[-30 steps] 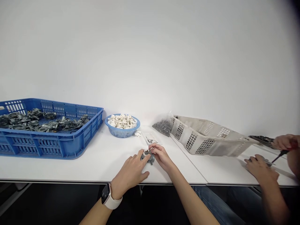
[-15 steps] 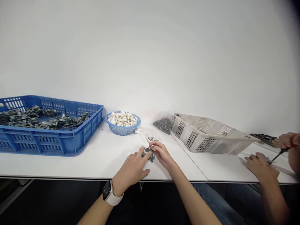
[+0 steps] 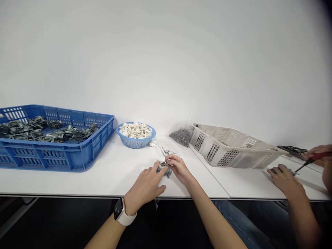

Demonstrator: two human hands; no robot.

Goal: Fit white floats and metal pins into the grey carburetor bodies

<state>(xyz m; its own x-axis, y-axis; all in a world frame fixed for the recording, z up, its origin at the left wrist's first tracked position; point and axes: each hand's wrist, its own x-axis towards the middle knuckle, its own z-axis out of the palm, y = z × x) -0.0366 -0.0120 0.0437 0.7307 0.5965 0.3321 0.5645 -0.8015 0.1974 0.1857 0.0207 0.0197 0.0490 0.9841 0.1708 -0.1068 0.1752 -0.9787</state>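
Note:
A small grey metal carburetor (image 3: 168,172) with a white piece on it rests on the table near its front edge. My left hand (image 3: 145,186), with a watch on its wrist, holds the carburetor down, its index finger laid across the top. The fingertips of my right hand (image 3: 178,168) are pinched at the carburetor's upper right side. Whatever lies between those fingertips is hidden or too small to make out. Just behind my hands lies a flat clear bag (image 3: 168,151) with small dark pieces.
A blue crate (image 3: 77,152) of carburetors stands left. Behind it to the right is a blue basket (image 3: 135,141) of white parts. A bag of small dark parts (image 3: 181,136) leans by a pale crate (image 3: 233,157). At right, a co-worker's hands (image 3: 285,181) work with a red-handled screwdriver (image 3: 313,158).
My hands stay nearly in place on the carburetor, with only slight finger movement. The co-worker's screwdriver has tilted and its red handle now shows more.

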